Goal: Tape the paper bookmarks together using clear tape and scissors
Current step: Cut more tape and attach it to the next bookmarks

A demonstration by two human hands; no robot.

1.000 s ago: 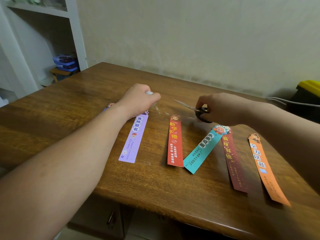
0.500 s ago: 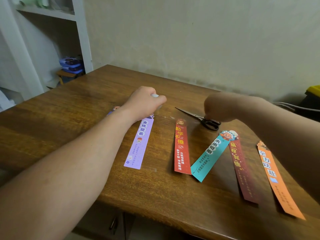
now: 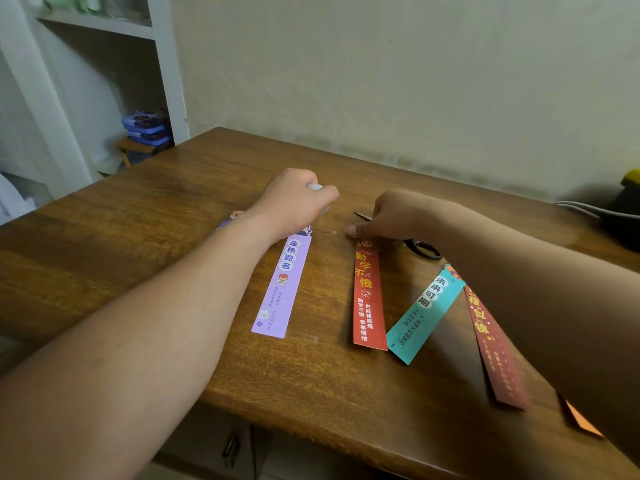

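My left hand point(image 3: 298, 202) grips the clear tape roll point(image 3: 314, 187) just above the top of the purple bookmark point(image 3: 282, 289). My right hand point(image 3: 391, 216) has its thumb and fingertips pressed down at the head of the red bookmark point(image 3: 367, 296). A faint shiny strip of tape point(image 3: 329, 232) lies on the wood between the two hands. Behind my right hand lie the scissors point(image 3: 424, 250), released, their blade tip showing to its left. Further right are a teal bookmark point(image 3: 424, 313) and a dark red one point(image 3: 491, 341). My right arm hides most of the orange bookmark point(image 3: 581, 420).
The brown wooden table point(image 3: 145, 244) stands against a pale wall. A white shelf unit point(image 3: 162, 57) with blue boxes point(image 3: 145, 128) is at the back left. A black and yellow object point(image 3: 628, 206) with grey cables sits at the far right.
My right hand laid the scissors on the table and moved left to the top of the red bookmark. My left hand stayed on the tape roll.
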